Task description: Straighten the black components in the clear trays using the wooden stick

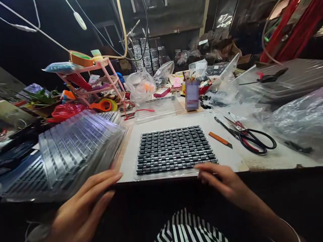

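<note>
- Black, white-marked parts (174,149) in clear plastic tray (164,175): ahead-left of right hand (224,181), long axis left-right.
- Right hand nearer; fingers curled, pinch unclear.
- Left hand (85,201): fingers extended.

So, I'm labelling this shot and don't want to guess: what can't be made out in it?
All in the head view:
White marks on the small black pieces: too small to read.
Whether the right hand pinches anything: its own fingers hide that.
Left hand: blurred, its wrist cut off by the bottom edge.
Upright rectangular object: its face is pixelated.
</note>
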{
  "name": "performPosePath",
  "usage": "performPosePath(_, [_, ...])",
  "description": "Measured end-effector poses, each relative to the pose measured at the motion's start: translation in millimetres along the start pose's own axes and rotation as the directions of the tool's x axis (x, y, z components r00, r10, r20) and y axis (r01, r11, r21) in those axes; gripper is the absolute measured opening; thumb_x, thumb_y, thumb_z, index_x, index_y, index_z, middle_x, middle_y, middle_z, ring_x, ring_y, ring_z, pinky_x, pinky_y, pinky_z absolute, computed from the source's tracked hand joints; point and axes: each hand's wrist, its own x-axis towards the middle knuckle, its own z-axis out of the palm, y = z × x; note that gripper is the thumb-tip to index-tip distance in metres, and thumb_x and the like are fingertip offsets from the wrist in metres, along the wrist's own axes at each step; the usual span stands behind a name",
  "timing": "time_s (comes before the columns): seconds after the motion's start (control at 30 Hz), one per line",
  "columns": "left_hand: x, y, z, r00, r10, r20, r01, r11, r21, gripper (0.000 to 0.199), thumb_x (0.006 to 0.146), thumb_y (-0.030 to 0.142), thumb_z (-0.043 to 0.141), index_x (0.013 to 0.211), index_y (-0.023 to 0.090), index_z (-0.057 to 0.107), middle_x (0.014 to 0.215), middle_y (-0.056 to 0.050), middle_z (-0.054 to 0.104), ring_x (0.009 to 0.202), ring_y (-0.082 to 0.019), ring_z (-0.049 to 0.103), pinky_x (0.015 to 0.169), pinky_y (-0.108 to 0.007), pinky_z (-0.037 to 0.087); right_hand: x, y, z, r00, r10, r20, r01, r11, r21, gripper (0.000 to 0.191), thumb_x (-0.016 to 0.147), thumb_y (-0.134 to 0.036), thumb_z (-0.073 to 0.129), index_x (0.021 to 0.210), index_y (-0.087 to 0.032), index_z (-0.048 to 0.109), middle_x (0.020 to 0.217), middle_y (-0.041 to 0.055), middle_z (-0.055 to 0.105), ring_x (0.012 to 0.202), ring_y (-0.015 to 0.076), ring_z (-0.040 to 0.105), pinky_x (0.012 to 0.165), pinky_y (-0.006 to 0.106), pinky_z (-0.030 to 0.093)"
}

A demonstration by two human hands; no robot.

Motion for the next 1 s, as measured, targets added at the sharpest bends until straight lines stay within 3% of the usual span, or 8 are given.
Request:
performPosePath(0.1, [4, 3, 25.0, 0.978, 0.13, 0.165, -0.166, 0.959, 0.229, 0.029, 0.076, 0.043, 0.06, 0.098, 0.028, 0.071, 0.108, -0.002, 0.067, 0.104, -0.024, 0.06, 0.101, -0.037, 0.044, 16, 42, -33, 0.922, -0.051, -0.385, 0.014, 0.995, -0.097, 0.029, 0.09, -0.04, 0.051, 0.105, -0.018, 0.064, 0.087, 0.0058, 0.066, 0.076, 0.0183, 0.062, 0.066, 0.028, 0.051])
performPosePath(0.17, [16, -13, 41.3, 0.979, 0.128, 0.16, -0.166, 0.953, 0.253, 0.032, 0.082, 0.043, 0.054, 0.1, 0.022, 0.069, 0.106, -0.005, 0.066, 0.103, -0.022, 0.06, 0.099, -0.037, 0.043, 26, 70, -50, 0.863, -0.125, -0.489, -0.003, 0.967, -0.254, 0.028, 0.09, -0.039, 0.051, 0.1, -0.017, 0.065, 0.086, 0.0061, 0.065, 0.073, 0.0189, 0.061, 0.063, 0.03, 0.049])
performPosePath(0.27, [23, -48, 54.1, 0.995, 0.055, 0.081, -0.072, 0.972, 0.222, 0.037, 0.084, 0.045, 0.053, 0.104, 0.018, 0.067, 0.11, -0.007, 0.065, 0.107, -0.022, 0.058, 0.099, -0.036, 0.042, 36, 96, -65, 0.843, -0.213, -0.494, -0.048, 0.885, -0.464, 0.032, 0.09, -0.04, 0.046, 0.096, -0.015, 0.065, 0.089, 0.009, 0.061, 0.073, 0.0204, 0.059, 0.063, 0.034, 0.049])
performPosePath(0.43, [27, -79, 63.3, 0.996, -0.09, -0.014, 0.091, 0.991, 0.101, 0.049, 0.081, 0.05, 0.056, 0.113, 0.013, 0.063, 0.117, -0.012, 0.062, 0.11, -0.025, 0.057, 0.099, -0.04, 0.042, 40, 110, -70, 0.808, -0.323, -0.493, -0.125, 0.724, -0.679, 0.043, 0.091, -0.043, 0.04, 0.108, -0.011, 0.063, 0.101, 0.016, 0.057, 0.094, 0.0294, 0.055, 0.084, 0.045, 0.046])
performPosePath(0.67, [51, -80, 78.9, 0.997, -0.073, 0.03, 0.074, 0.996, -0.044, 0.057, 0.083, 0.049, 0.054, 0.129, 0.015, 0.049, 0.127, -0.013, 0.055, 0.115, -0.022, 0.054, 0.102, -0.038, 0.04, 37, 117, -71, 0.807, -0.377, -0.455, -0.192, 0.562, -0.805, 0.04, 0.092, -0.039, 0.037, 0.105, -0.011, 0.063, 0.098, 0.0148, 0.064, 0.089, 0.0289, 0.058, 0.082, 0.041, 0.042])
performPosePath(0.77, [48, -79, 79.9, 0.998, -0.058, 0.039, 0.06, 0.997, -0.047, 0.059, 0.085, 0.048, 0.052, 0.135, 0.017, 0.042, 0.13, -0.012, 0.053, 0.115, -0.021, 0.053, 0.103, -0.039, 0.04, 34, 123, -73, 0.797, -0.305, -0.521, -0.272, 0.59, -0.761, 0.046, 0.089, -0.049, 0.04, 0.103, -0.013, 0.065, 0.089, 0.0124, 0.062, 0.077, 0.0265, 0.057, 0.074, 0.039, 0.045])
performPosePath(0.9, [33, -77, 76.6, 0.993, -0.018, 0.114, 0.013, 0.999, 0.043, 0.058, 0.09, 0.047, 0.045, 0.14, 0.02, 0.035, 0.142, -0.011, 0.042, 0.127, -0.021, 0.044, 0.11, -0.04, 0.032, 32, 125, -80, 0.792, -0.172, -0.586, -0.377, 0.616, -0.691, 0.053, 0.082, -0.06, 0.043, 0.1, -0.017, 0.068, 0.08, 0.0076, 0.058, 0.059, 0.0208, 0.053, 0.056, 0.036, 0.045])
performPosePath(1.0, [22, -73, 74.9, 0.969, 0.008, 0.249, -0.066, 0.972, 0.226, 0.063, 0.092, 0.046, 0.04, 0.147, 0.023, 0.02, 0.154, -0.007, 0.022, 0.141, -0.021, 0.021, 0.117, -0.042, 0.017, 37, 116, -81, 0.765, -0.213, -0.608, -0.381, 0.612, -0.693, 0.05, 0.081, -0.058, 0.045, 0.096, -0.017, 0.07, 0.074, 0.0069, 0.056, 0.059, 0.0215, 0.053, 0.056, 0.037, 0.045])
